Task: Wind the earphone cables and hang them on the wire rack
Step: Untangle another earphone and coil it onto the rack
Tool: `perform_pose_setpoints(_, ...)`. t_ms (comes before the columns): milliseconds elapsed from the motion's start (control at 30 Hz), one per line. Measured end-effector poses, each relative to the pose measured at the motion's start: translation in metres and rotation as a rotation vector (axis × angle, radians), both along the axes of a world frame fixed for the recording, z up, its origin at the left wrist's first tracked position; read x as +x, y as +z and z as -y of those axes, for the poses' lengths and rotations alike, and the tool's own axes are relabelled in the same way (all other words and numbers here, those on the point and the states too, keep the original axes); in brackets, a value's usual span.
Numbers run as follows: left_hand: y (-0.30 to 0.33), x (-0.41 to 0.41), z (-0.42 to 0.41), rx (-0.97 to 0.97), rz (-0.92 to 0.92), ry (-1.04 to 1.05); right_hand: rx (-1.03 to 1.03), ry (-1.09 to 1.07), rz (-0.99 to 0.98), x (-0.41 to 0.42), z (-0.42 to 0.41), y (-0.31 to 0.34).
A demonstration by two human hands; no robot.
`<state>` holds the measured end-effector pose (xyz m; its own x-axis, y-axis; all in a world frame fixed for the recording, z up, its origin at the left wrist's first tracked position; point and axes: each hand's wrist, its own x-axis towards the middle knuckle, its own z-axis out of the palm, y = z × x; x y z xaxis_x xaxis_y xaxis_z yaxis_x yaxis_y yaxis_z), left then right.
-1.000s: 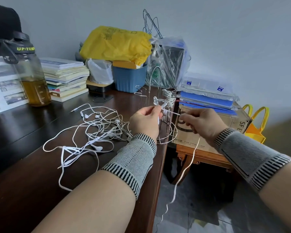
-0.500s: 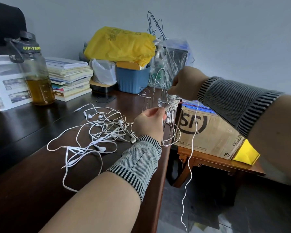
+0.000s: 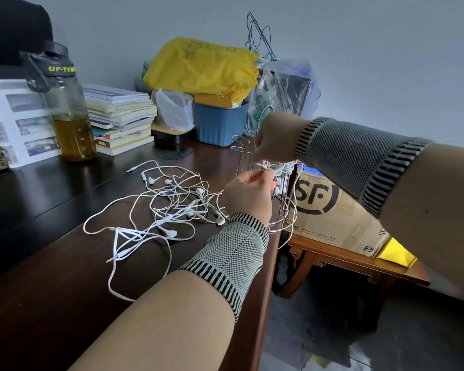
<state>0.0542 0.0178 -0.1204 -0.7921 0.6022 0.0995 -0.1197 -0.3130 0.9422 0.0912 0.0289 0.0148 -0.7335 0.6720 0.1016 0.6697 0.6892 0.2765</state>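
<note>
From the head camera, the left hand [image 3: 248,192] pinched a white earphone cable [image 3: 271,170] between its fingers, just at the wire rack [image 3: 243,152] near the worktop's [image 3: 51,277] right edge; the right hand [image 3: 275,139], fingers curled, gripped the same cable above the rack, the wound bundle sitting on a prong; a tangle of loose earphones [image 3: 169,207] lay on the worktop to the left; a cardboard box [image 3: 332,218] stood beside the rack.
</note>
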Motion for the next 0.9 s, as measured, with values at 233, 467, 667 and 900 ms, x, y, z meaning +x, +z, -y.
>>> perform_pose_setpoints(233,-0.002,-0.004,-0.002,-0.081,-0.015,0.041,0.164,0.285,-0.218,0.035,0.009,-0.035)
perform_pose_setpoints(467,-0.002,-0.002,0.002,-0.055,-0.065,0.010,-0.258,0.026,-0.821,0.079,-0.015,-0.070)
perform_pose_setpoints(667,0.002,0.001,0.008,-0.039,0.018,-0.019,-0.394,-0.094,-0.869,0.077,-0.025,-0.073)
perform_pose_setpoints(900,0.003,0.001,0.007,-0.042,-0.012,-0.014,-0.489,-0.184,-0.875,0.081,-0.032,-0.074)
